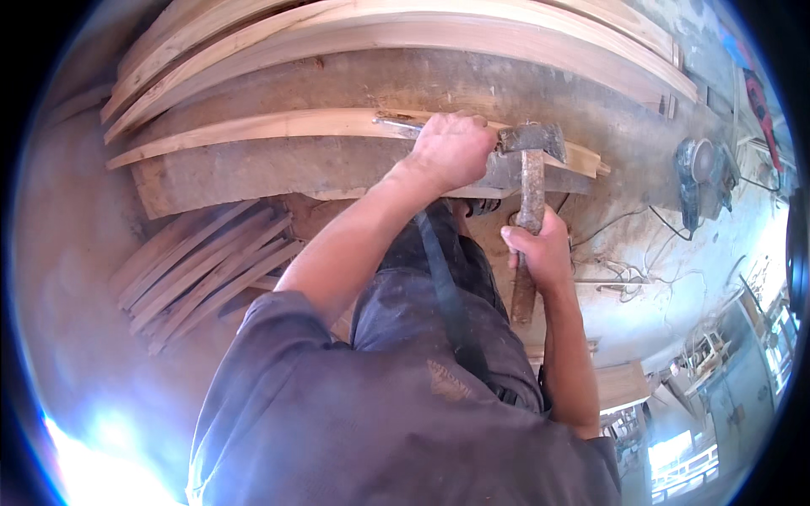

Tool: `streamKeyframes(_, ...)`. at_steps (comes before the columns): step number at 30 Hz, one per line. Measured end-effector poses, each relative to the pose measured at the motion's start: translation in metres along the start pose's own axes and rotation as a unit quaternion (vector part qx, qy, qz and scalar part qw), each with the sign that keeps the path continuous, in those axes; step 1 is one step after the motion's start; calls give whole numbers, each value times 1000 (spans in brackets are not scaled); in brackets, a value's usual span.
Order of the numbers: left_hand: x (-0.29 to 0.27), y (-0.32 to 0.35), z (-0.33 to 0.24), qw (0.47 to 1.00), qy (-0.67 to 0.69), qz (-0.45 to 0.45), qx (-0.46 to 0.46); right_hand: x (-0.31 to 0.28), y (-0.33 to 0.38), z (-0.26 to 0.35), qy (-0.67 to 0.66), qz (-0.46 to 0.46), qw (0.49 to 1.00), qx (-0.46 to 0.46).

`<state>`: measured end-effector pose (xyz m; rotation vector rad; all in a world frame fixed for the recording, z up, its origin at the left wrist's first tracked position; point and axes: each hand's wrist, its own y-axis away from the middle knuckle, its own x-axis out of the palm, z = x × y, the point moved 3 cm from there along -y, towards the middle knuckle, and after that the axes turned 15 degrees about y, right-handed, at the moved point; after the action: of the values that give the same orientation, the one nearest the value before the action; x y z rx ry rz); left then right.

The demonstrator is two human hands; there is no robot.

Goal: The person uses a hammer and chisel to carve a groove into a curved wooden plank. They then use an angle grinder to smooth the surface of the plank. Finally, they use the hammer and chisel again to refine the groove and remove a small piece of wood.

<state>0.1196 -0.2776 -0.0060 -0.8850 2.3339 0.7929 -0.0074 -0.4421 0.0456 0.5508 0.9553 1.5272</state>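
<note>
My left hand (pixel 456 148) is closed around a chisel, whose metal blade (pixel 396 126) sticks out to the left over a long wooden strip (pixel 278 125). The chisel's handle is mostly hidden in my fist. My right hand (pixel 542 249) grips a hammer (pixel 532 190) by its worn wooden handle, with the handle's lower end showing below my fingers. The dark steel hammer head is just right of my left fist, close to the chisel's end; whether they touch I cannot tell. Under the strip lies a worn wooden bench (pixel 253 173).
More long boards (pixel 405 34) lie along the far side of the bench. Several wooden strips (pixel 211 261) are piled low on the left. An angle grinder (pixel 697 173) with a cord lies at the right, near a red tool (pixel 762 110). Loose cables (pixel 629 274) trail over the floor.
</note>
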Motion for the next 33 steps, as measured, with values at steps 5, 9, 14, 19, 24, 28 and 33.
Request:
streamKeyframes(5, -6, 12, -5, 945, 52, -305, 109, -19, -1, -17, 20, -104, 994, -3)
streamKeyframes(9, -44, 22, -16, 843, 64, -508, 164, -58, -4, -29, 10, -113, 993, 23)
streamKeyframes(14, -18, -7, -43, 917, 41, -326, 224, -118, -26, -1, 166, -141, 976, 19)
streamKeyframes(19, -10, -36, 4, 965, -16, -235, 119, -183, -79, 29, 330, -91, 939, -23)
streamKeyframes(24, -46, -17, 75, 971, 91, -219, 27, -214, -112, 60, 558, -108, 820, -70)
streamKeyframes(28, -81, 27, 122, 942, 53, -312, 110, -185, -103, 41, 610, -243, 727, -200)
streamKeyframes(33, -113, 69, 156, 825, 244, -507, 59, -104, -81, 44, 609, -210, 708, -288)
